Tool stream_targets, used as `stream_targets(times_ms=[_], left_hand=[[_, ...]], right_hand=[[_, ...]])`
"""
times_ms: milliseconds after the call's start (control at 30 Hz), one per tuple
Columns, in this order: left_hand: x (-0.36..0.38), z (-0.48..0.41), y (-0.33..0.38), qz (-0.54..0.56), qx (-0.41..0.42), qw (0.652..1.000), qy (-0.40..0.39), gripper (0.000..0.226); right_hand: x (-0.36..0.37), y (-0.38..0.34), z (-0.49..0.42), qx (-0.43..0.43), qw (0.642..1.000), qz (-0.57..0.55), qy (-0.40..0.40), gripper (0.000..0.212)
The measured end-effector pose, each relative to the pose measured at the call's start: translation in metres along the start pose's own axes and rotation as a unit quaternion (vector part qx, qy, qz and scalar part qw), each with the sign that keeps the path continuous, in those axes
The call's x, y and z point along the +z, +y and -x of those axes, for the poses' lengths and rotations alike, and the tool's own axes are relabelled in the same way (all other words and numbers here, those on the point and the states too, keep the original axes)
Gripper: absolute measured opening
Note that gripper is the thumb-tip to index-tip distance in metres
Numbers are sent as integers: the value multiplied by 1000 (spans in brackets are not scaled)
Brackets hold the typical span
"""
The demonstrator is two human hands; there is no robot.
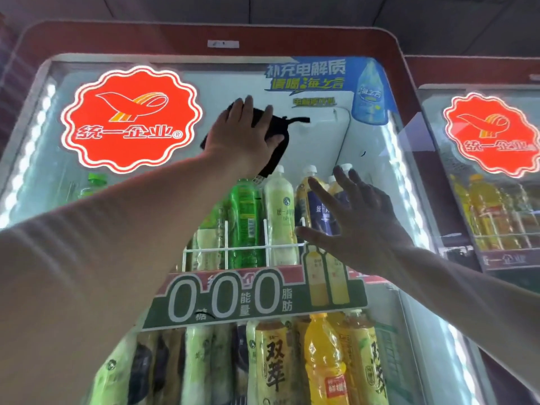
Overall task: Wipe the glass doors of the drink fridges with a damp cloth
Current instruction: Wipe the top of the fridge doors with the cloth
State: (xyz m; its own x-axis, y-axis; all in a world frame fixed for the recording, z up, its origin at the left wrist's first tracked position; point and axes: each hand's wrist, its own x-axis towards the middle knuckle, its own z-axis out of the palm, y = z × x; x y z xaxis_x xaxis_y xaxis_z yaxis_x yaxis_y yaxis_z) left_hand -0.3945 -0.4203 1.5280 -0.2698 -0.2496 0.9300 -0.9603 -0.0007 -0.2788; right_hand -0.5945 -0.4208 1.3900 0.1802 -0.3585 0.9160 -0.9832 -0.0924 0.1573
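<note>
Black cloth (276, 157) is pressed flat against the upper part of the glass door (318, 147) of the near fridge, between the red scalloped logo sticker (131, 118) and the blue drink poster (321, 77). Most of the cloth is covered by the left hand (242, 133), whose fingers are laid straight over it and are not curled round it; only the cloth's right and lower edges and a thin cord at its top right are seen. The right hand (356, 217) is held lower, fingers spread and holding nothing, in front of the upper-shelf bottles (245, 217); whether it touches the glass cannot be told. Below, a green sign marked 0 0 0 (251, 296) is fixed across the shelf edge, and the lower bottles (324, 361) are cut off by the frame's bottom. White light strips (29, 147) are seen down the door's sides. A small label (223, 43) on the red frame (117, 36) cannot be read. A second fridge (491, 171) is cut off at the right, under a grey ceiling (321, 10).
</note>
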Motion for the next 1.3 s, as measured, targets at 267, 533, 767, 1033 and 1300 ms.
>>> stream_targets(times_ms=[267,533,767,1033,1300], left_hand=[[25,16,7,9,-2,998,69,67],[41,93,25,16,97,993,61,77],[34,66,4,-9,199,979,42,76],[9,-32,-10,21,-21,999,41,66],[22,1,43,49,-40,995,75,66]], right_hand=[[3,-2,2,-3,1000,16,10,86],[1,-4,4,-5,1000,9,26,95],[0,0,6,-13,1000,5,23,92],[-8,18,3,-40,999,-2,4,89],[-12,67,15,61,996,4,64,94]])
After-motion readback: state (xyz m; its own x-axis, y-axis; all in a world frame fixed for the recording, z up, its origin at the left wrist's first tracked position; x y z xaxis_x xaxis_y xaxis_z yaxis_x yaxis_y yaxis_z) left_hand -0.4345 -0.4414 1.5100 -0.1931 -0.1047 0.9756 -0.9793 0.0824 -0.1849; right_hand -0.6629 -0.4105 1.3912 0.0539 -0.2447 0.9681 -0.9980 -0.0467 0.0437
